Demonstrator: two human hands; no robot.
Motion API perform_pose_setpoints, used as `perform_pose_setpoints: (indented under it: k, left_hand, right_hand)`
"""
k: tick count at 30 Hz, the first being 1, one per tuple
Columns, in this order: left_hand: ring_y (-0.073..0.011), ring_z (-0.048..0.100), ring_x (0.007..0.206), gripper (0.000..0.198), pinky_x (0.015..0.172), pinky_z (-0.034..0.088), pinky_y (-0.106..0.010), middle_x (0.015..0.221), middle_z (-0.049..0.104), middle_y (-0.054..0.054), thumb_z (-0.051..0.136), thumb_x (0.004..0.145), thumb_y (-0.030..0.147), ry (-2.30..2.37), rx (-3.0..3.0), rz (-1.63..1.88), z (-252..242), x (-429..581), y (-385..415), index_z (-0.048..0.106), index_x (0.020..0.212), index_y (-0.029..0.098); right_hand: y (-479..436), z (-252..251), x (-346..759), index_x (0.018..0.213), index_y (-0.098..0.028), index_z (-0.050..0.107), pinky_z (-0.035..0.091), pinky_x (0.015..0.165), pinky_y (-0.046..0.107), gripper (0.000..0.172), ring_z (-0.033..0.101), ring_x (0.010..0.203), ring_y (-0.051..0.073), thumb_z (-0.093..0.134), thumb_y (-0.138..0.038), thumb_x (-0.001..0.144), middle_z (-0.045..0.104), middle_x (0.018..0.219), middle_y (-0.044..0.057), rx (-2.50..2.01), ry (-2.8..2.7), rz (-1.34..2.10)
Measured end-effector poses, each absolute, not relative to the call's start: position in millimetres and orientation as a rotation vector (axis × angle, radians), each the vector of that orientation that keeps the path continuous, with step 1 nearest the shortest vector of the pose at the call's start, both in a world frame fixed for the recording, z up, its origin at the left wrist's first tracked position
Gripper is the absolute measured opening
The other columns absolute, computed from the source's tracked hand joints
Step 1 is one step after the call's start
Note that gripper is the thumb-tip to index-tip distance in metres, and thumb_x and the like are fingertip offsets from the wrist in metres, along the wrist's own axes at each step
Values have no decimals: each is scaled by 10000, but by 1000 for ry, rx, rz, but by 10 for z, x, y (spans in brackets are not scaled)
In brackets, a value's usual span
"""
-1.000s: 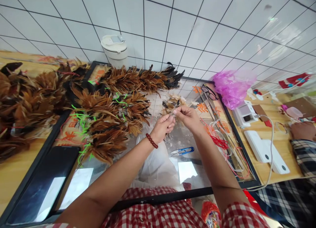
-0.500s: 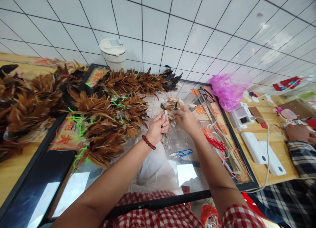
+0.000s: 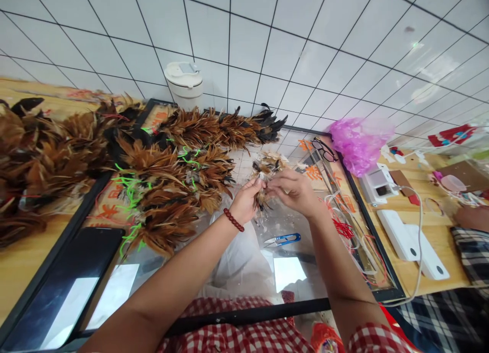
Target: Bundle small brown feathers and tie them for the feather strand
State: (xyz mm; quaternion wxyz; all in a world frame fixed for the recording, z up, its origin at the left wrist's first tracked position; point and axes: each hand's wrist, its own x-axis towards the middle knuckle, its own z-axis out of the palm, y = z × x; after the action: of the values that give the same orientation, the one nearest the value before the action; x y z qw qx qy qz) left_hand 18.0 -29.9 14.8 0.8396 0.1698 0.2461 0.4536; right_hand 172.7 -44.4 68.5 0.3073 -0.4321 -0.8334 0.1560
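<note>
My left hand (image 3: 246, 200), with a dark red bead bracelet (image 3: 234, 220) at its wrist, is closed in a pinch. Between thumb and fingers sits a small bunch of feathers (image 3: 262, 202) with a whitish tip; the fingers partly hide it. Bent over the same spot, my right hand (image 3: 296, 191) has its fingertips on brown and dark feathers, close against the left fingertips. Just beyond both hands lies a loose pile of short feathers (image 3: 273, 160). Blue-handled thread snips (image 3: 284, 239) rest on the glass tabletop nearer to me.
Brown feather bundles (image 3: 164, 190) with green ties lie left, beside a black phone (image 3: 64, 281). A white lidded cup (image 3: 185, 85) stands by the tiled wall. Glasses (image 3: 324, 150), red cord (image 3: 343, 226) and a pink plastic bag (image 3: 355, 146) are right. A co-worker's plaid sleeve (image 3: 471, 251) shows far right.
My right hand has moved from the loose pile to my left fingertips, bringing feathers. Feathers now hang below the left fingertips. The view has shifted slightly.
</note>
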Motion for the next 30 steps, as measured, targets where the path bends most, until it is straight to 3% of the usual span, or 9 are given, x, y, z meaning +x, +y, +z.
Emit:
perform_pose_setpoints:
  k: [4,8,13,17,24,30]
  left_hand:
    - [-78,528,548,202,511,444,-191,629,526,21,682,766,237,533,286,978,145,157,-260,517,695,144]
    - [-74,482,532,224,537,450,-214,627,464,25,646,796,258,405,346,902,137,133,-273,479,690,154]
    - [-72,457,538,239,566,449,-223,635,435,26,631,810,288,353,397,878,141,126,-303,461,702,160]
    - [-79,497,543,250,568,460,-226,634,480,19,653,791,308,354,449,884,125,145,-306,478,701,154]
    - [-102,557,492,266,495,459,-226,643,600,-23,662,773,376,578,628,851,129,193,-354,566,776,128]
    - [-47,423,434,295,435,331,-177,566,485,30,681,752,396,577,723,825,157,192,-383,552,754,131]
  right_hand:
    - [-481,738,1627,952,-245,712,466,822,356,195,591,880,190,609,-362,834,652,930,71,-1115,-2323,424]
    - [-423,669,1692,957,-214,698,484,741,310,225,592,794,157,599,-383,845,657,879,56,-1266,-1933,596]
    - [-332,498,1738,1009,-184,641,515,770,318,335,637,805,152,656,-438,790,692,898,45,-1263,-1594,1200]
    - [-368,542,1671,865,-183,599,543,655,335,280,643,651,152,638,-453,803,685,769,27,-1086,-1459,1437]
    - [-439,757,1754,792,-183,625,492,731,315,251,622,685,144,551,-407,877,658,711,19,-1151,-1902,1194]
    - [-424,719,1740,779,-179,630,426,678,273,173,563,707,143,553,-308,865,625,734,26,-1339,-2080,661]
